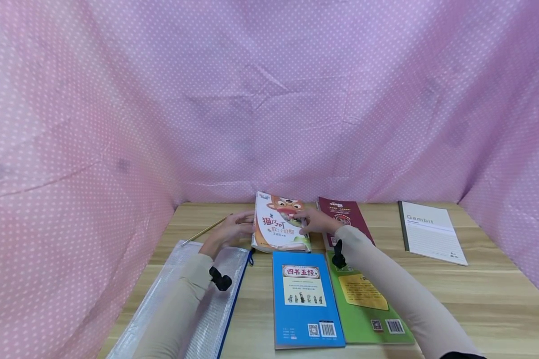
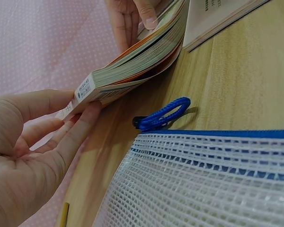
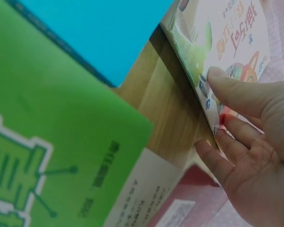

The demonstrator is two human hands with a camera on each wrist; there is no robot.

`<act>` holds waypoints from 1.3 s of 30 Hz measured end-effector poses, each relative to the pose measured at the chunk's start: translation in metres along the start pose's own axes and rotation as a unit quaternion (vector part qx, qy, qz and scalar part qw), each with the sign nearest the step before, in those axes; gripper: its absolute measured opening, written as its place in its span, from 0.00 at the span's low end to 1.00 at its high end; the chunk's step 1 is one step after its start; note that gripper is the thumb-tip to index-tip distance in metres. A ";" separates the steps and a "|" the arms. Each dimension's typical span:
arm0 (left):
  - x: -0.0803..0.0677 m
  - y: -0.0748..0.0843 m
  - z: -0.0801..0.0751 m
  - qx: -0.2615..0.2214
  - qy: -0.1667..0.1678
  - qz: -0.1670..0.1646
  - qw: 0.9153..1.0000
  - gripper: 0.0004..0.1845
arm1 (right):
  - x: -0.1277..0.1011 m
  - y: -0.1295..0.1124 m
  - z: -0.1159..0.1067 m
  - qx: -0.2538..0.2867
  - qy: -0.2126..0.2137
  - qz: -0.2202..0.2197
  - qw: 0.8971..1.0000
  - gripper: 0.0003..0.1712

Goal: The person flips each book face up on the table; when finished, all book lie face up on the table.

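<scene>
A thick white paperback (image 1: 274, 239) with a cartoon animal on its cover lies at the back middle of the table, its near edge lifted in the left wrist view. My left hand (image 1: 232, 229) holds it by the spine, thumb on the spine side and fingers beneath. On the opposite edge, my right hand (image 1: 315, 221) grips the book with the thumb on the cover and the other fingers at the edge. The pages (image 2: 146, 59) bow slightly between both hands.
In front lie a blue book (image 1: 296, 319) and a green book (image 1: 364, 324). A maroon book (image 1: 357, 212) is under the right forearm. Left, a mesh zip pouch (image 1: 220, 279) lies beside a thin gold stick (image 1: 202, 233). A Gambit notebook (image 1: 431, 237) is far right.
</scene>
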State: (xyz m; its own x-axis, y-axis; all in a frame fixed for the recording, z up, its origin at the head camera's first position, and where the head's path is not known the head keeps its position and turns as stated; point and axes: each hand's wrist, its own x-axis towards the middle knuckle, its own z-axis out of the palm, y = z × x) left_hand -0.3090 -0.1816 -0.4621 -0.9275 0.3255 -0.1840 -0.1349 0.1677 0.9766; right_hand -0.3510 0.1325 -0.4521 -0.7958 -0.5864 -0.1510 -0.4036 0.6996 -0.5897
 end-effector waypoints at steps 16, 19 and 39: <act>0.006 -0.013 0.008 0.019 0.005 0.005 1.000 0.34 | -0.004 -0.004 -0.002 -0.030 0.004 0.039 0.999 0.34; 0.007 -0.014 0.009 0.012 0.003 0.000 1.000 0.34 | -0.004 -0.004 -0.003 -0.030 0.004 0.030 0.999 0.34; 0.011 -0.017 0.010 0.034 0.026 -0.022 0.999 0.34 | 0.002 -0.003 -0.005 -0.023 -0.003 0.023 0.999 0.34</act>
State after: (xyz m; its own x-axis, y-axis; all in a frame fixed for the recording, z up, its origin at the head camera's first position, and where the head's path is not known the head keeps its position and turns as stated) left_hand -0.3133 -0.1714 -0.4817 -0.9381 0.2678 -0.2197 -0.1545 0.2442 0.9573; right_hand -0.3535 0.1316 -0.4467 -0.8110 -0.5558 -0.1825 -0.3872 0.7439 -0.5447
